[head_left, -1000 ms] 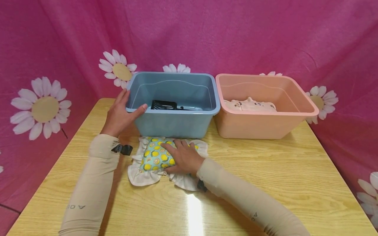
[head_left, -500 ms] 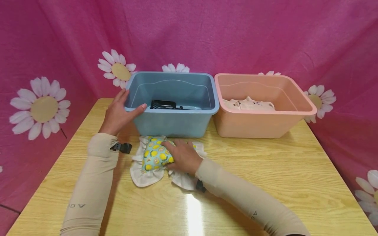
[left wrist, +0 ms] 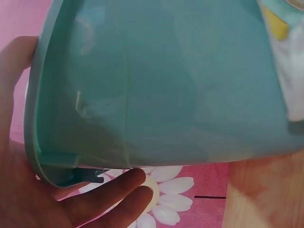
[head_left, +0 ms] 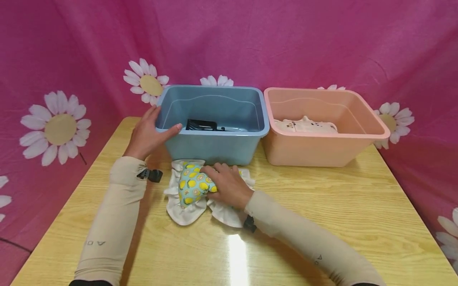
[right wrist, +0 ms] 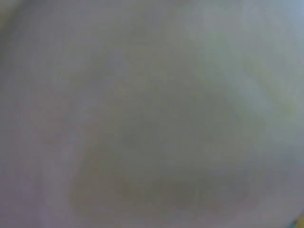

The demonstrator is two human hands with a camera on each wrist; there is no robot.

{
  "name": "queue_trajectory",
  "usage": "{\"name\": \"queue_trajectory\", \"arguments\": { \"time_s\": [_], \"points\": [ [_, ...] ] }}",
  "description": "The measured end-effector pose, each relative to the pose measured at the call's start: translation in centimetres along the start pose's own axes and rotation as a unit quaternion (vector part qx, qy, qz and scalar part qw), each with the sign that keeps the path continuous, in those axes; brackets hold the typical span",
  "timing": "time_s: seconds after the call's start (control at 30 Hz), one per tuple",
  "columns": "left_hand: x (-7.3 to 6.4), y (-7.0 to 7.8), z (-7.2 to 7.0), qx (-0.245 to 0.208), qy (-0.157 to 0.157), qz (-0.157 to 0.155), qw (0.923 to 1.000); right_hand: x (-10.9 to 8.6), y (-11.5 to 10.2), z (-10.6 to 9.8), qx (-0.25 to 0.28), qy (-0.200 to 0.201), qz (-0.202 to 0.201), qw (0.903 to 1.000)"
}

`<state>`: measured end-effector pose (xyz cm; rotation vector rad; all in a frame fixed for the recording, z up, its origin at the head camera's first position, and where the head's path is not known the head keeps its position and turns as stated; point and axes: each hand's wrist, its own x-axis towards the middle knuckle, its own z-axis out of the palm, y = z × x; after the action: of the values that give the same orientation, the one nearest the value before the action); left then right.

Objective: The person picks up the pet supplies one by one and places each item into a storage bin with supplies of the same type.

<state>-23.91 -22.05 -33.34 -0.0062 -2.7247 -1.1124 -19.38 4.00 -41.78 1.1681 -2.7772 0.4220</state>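
A small lemon-print cushion (head_left: 192,186) with a white ruffled edge lies on the table in front of the blue plastic bin (head_left: 214,147). My right hand (head_left: 230,186) grips its middle from above, and the fabric bunches under the fingers. At the bin's front left corner, my left hand (head_left: 144,136) holds the rim, with the thumb over the front edge and the other fingers along the outer side. The left wrist view shows those fingers (left wrist: 111,194) beside the bin wall. Pale blurred cloth fills the right wrist view, so the right fingertips are hidden there.
Inside the blue bin lies a black slotted utensil (head_left: 201,125), partly hidden by the front wall. A pink bin (head_left: 307,151) stands against its right side, with a patterned pale cloth (head_left: 305,126) inside. Behind the wooden table (head_left: 315,206) hangs a pink flowered curtain (head_left: 250,39).
My right hand has closed its fingers on the cushion, which now folds and bunches at the middle where it lay flatter before. The left hand stays at the blue bin's corner.
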Motion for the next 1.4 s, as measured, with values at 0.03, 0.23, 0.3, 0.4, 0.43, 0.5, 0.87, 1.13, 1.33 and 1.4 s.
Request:
{"name": "queue_trajectory", "arguments": {
  "time_s": [0.03,0.23,0.3,0.4,0.43,0.5,0.87,1.13,1.33,1.4],
  "points": [
    [0.0,0.0,0.0,0.003,0.001,0.005,1.0,0.0,0.1,-0.2,0.0,0.005,-0.003,1.0],
    [0.1,0.0,-0.1,0.024,0.007,0.017,0.9995,-0.3,0.3,-1.4,-0.001,0.029,-0.018,0.9994],
    [0.1,-0.1,-0.1,0.029,0.007,0.013,0.9995,-0.4,0.4,-2.0,-0.004,0.032,-0.024,0.9992],
    [0.2,-0.1,-0.1,0.031,0.008,0.012,0.9994,-0.8,0.5,-3.0,-0.011,0.034,-0.029,0.9989],
    [0.3,-0.1,-0.1,0.031,0.009,0.014,0.9994,-1.0,0.6,-3.3,-0.013,0.034,-0.028,0.9989],
    [0.4,-0.1,0.1,0.03,0.012,0.019,0.9993,-1.3,0.8,-4.0,-0.013,0.034,-0.027,0.999],
    [0.6,-0.1,0.8,0.039,0.014,0.017,0.999,-3.0,1.5,-7.6,-0.005,0.047,-0.042,0.998],
    [0.6,0.1,0.8,0.051,0.016,0.006,0.9986,-4.8,1.7,-10.8,0.002,0.053,-0.042,0.9977],
    [0.5,0.2,0.8,0.058,0.013,0.001,0.9982,-6.5,2.2,-13.1,0.013,0.066,-0.042,0.9968],
    [0.4,0.2,0.8,0.057,0.008,0.001,0.9983,-7.1,2.5,-13.7,0.017,0.07,-0.039,0.9967]
  ]
}}
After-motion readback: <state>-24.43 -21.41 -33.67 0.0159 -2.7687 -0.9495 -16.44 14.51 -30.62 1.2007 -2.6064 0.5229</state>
